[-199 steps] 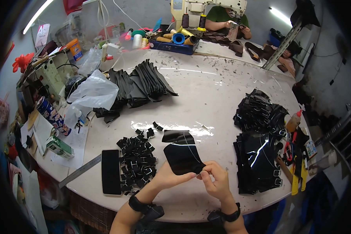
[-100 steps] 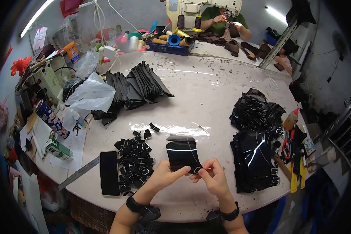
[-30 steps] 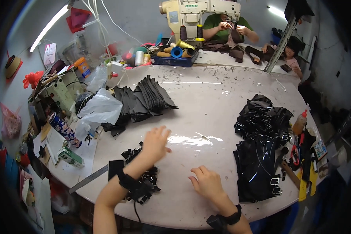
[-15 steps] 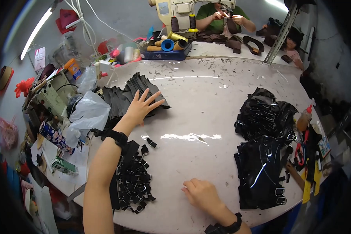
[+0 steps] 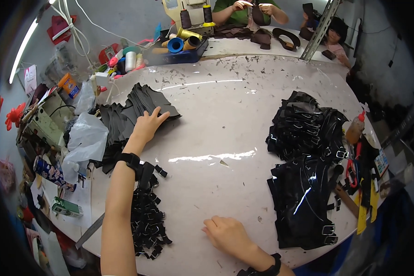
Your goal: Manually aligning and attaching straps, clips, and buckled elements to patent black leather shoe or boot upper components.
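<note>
My left hand reaches to the fanned stack of dark grey flat pieces at the left. Its fingers are apart and lie over the stack's near right edge; no piece is lifted. Closer to me, beside my left forearm, lies a heap of short black straps with metal buckles. At the front middle my right hand rests on the table with its fingers curled in, and nothing shows in them. To its right lie two piles: glossy black pieces with buckles and larger flat black pieces.
A translucent plastic bag and a green box sit at the left. A blue tray of thread cones stands at the back. A red-tipped bottle and tools line the right edge. Two other people are behind the table.
My left hand has come down onto the grey stack, its fingers less widely spread. My right hand stays curled on the table. The whole view has shifted a little.
</note>
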Demonstrator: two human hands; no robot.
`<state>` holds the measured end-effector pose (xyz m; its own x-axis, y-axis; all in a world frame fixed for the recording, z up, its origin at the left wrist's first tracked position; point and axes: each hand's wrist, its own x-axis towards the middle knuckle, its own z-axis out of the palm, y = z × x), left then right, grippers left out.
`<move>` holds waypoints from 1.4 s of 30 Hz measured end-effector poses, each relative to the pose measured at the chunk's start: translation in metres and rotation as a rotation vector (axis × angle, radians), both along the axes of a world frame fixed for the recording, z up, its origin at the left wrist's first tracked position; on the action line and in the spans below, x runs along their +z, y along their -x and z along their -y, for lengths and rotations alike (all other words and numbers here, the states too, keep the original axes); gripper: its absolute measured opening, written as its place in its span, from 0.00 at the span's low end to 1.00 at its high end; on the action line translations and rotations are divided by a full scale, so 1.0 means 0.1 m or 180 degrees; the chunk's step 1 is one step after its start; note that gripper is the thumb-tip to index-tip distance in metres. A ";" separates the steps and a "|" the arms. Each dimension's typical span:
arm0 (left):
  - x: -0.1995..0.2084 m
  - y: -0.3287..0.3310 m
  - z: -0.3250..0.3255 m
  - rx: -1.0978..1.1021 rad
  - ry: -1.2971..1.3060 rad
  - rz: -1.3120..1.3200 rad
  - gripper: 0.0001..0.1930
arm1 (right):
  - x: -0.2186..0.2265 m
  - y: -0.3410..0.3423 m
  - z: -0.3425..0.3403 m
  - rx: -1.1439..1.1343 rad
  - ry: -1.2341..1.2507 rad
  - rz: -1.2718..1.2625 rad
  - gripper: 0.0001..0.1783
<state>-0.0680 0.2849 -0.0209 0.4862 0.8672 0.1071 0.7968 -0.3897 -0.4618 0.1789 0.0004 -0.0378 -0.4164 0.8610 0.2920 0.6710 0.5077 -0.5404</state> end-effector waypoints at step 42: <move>0.31 -1.14 2.24 -0.1311 0.1080 0.2766 0.53 | 0.17 -0.72 -0.33 -0.0300 0.2253 -0.3256 0.35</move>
<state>0.0460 0.0611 0.0105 0.6248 0.7005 0.3450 0.5782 -0.7120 0.3984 0.2507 0.0335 -0.0204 -0.1997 0.9753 -0.0942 -0.2001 -0.1347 -0.9705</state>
